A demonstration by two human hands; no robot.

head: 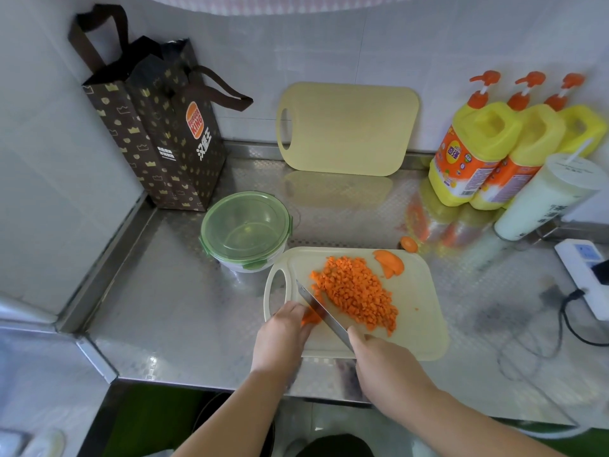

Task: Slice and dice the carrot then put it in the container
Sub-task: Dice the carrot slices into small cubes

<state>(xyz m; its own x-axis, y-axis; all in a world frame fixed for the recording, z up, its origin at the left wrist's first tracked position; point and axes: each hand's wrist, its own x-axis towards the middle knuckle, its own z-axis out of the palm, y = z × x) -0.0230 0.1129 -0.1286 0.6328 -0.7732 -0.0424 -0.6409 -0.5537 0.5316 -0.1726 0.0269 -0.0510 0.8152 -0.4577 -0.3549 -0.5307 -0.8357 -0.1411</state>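
A white cutting board [415, 311] lies flat on the shiny metal worktop [184, 308]. In the middle of the board is a big heap of diced carrot [357, 293], all small orange cubes. At the far edge of the board lie a few flat carrot slices [390, 262]. One round carrot end [409, 244] sits on the worktop just past the board.

The left hand [283, 331] is on the near left part of the board. Its fingers [294, 311] are bent down and hold a small carrot piece [311, 317] against the board. The right hand [379, 354] has its fingers wrapped tight round the handle of a knife [324, 313]. The handle is hidden inside the hand. The blade points away to the left and its edge is down at the carrot piece, right beside the left fingers.

The round container [245, 225] stands just beside the far left corner of the board. Its green see-through lid is on, and no carrot shows inside.

A brown Burger King bag [158, 127] stands in the far left corner. A second, yellowish cutting board [346, 127] leans on the tiled wall. On the right stand three yellow soap bottles [474, 153] with orange pumps, a white cup with a straw [543, 196] and a white power strip [583, 268] with a black cable.
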